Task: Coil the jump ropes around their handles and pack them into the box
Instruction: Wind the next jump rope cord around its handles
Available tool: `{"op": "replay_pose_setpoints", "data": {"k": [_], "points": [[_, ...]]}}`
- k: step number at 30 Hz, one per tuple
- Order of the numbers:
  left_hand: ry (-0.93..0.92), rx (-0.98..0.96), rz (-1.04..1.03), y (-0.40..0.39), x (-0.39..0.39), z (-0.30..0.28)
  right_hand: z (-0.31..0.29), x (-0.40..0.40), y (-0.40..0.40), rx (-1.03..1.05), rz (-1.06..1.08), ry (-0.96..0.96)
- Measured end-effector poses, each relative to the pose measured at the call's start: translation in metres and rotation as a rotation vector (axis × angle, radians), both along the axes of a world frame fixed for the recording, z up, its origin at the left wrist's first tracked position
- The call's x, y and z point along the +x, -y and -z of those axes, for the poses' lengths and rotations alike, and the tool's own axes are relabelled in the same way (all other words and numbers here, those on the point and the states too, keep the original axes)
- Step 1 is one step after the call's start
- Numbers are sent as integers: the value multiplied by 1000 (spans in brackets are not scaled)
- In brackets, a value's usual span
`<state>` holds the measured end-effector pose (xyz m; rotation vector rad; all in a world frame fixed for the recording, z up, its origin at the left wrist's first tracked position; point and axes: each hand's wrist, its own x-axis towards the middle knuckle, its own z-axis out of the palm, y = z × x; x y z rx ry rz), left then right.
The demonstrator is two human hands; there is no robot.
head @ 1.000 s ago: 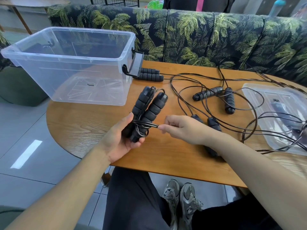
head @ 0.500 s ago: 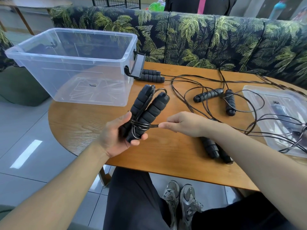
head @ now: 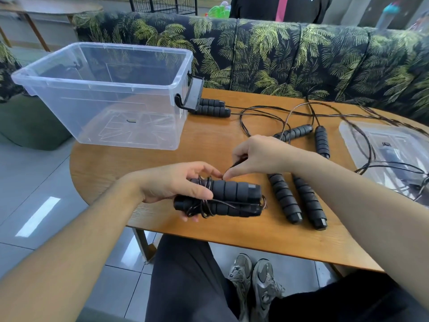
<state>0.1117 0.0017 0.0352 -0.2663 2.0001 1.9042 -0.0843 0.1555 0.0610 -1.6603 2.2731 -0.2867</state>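
The left hand point(head: 176, 184) grips 2 black handles point(head: 234, 198) lying sideways above the table's point(head: 232, 233) near edge, cord wound round them, while the right hand point(head: 253, 156) pinches the cord's end point(head: 234, 164) just above — the clear box point(head: 102, 94) stands open at the table's far left.

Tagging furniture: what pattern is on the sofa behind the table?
Green and yellow palm leaves on a dark ground, on the sofa; the head view shows it.
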Motion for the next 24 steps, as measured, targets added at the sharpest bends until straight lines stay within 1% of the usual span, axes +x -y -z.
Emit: {"op": "replay_pose_setpoints", "data": {"k": [2,6,11,16,19,20,22,24], "points": [[33,-56,2,-4,-3,-4,-3,6,3,-15,-11,41],[43,-125,-3,-6,-4,-13,-9,9,5,-162,16,125],[51,-252,-12,-11,-9,-20,-18,24,3,-244,-1,164],[-35,-206,-177,-6,-10,-7,-26,41,-3,-299,24,50],[-136,-151,-339,-5,-8,7,-25,49,-10,-266,18,-40],[-170,-132,-396,-5,-9,12,-23,51,-12,-260,18,-48],[-237,-65,-492,-10,-11,20,-16,53,-16,-275,13,5],[-290,49,-573,-15,-12,28,-8,56,-20,-290,4,46]]}}
